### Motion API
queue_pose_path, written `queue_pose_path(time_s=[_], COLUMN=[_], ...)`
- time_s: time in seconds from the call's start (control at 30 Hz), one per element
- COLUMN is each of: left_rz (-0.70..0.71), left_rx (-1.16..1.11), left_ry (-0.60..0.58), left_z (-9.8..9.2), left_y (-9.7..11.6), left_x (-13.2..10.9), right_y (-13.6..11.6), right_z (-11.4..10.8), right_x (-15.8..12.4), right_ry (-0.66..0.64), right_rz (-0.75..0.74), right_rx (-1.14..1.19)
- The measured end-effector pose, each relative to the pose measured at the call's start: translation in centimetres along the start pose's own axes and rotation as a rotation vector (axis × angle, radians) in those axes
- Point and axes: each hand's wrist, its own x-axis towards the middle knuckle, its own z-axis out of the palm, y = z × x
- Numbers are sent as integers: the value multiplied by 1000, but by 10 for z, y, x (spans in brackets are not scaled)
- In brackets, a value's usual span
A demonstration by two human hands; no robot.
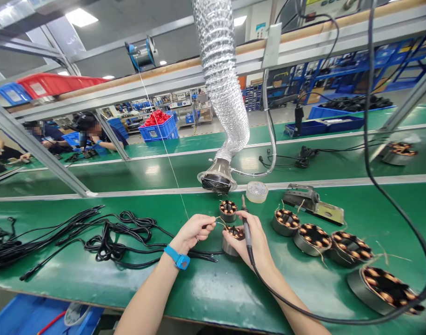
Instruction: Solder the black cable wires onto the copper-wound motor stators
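Note:
My left hand [196,232], with a blue strap on its wrist, is closed in a pinch on a thin wire [219,218] beside a motor stator. In my right hand [253,235] is a soldering iron [247,228], its tip pointing up and away from the wire. The right thumb and fingers also rest around the stator [230,246], a grey ring with copper windings, partly hidden by the hand. Another stator [228,211] stands just behind it. Thin solder wire [171,163] runs down from a spool [142,54] and disappears behind my left hand.
Black cables [111,239] lie left. Several stators [312,238] with loose leads stand right, near a soldering iron stand [316,203] and tape roll [256,191]. A foil duct [222,70] hangs ahead. The iron's cord [390,200] loops right. Co-workers [90,128] sit far left.

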Motion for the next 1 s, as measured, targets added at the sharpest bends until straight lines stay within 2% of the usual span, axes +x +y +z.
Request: queue_pose_path(time_s=[0.2, 0.4, 0.5, 0.63, 0.8, 1.0], left_rz=[2, 81, 92, 81, 70, 110], left_rx=[63, 119, 147, 213, 211, 271], left_ry=[6, -10, 11, 46, 16, 79], left_z=[0, -4, -5, -2, 1, 7], left_y=[2, 3, 1, -3, -8, -7], left_x=[-2, -6, -5, -2, 2, -1], right_y=[-1, -4, -2, 1, 2, 3], right_z=[-3, -8, -9, -6, -4, -4], right_x=[1, 0, 0, 1, 1, 1], right_ry=[4, 23, -7, -63, -68, -79], right_rz=[-11, -104, -135, -122, -104, -88], right_rx=[-17, -92, -137, -124, -113, -102])
